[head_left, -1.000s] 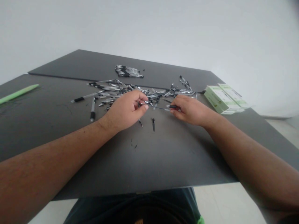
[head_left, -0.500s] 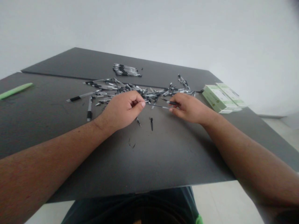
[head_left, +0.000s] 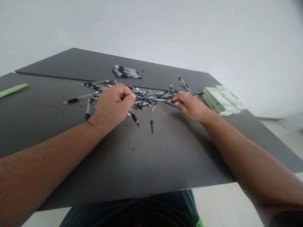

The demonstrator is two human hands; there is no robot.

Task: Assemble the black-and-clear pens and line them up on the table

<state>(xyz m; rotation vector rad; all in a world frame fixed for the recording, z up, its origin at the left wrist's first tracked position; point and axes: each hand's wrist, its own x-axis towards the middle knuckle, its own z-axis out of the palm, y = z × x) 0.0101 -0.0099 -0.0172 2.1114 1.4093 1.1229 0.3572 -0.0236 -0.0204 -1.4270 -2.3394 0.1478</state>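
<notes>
My left hand (head_left: 115, 104) is closed in a pinch on one end of a thin pen refill (head_left: 151, 99), which points right across the pile of pens. My right hand (head_left: 190, 106) is closed around a dark pen part (head_left: 172, 102); most of it is hidden by the fingers. The refill's free end is close to that part, and I cannot tell whether they touch. Behind both hands lies a loose pile of clear pens with black grips (head_left: 144, 94). One pen (head_left: 134, 119) sticks out below my left hand. A small black piece (head_left: 151, 126) lies on the table between the hands.
A row of pens (head_left: 125, 72) lies at the back of the dark table (head_left: 151, 167). Green-and-white boxes (head_left: 217, 101) stand at the right. A light green stick-like object (head_left: 14, 90) lies far left. Dark scraps (head_left: 131, 147) lie near the front.
My left hand has moved left and slightly up with the refill, whose free end has come away from the right fingers. My right hand has shifted little, and its dark part has turned.
</notes>
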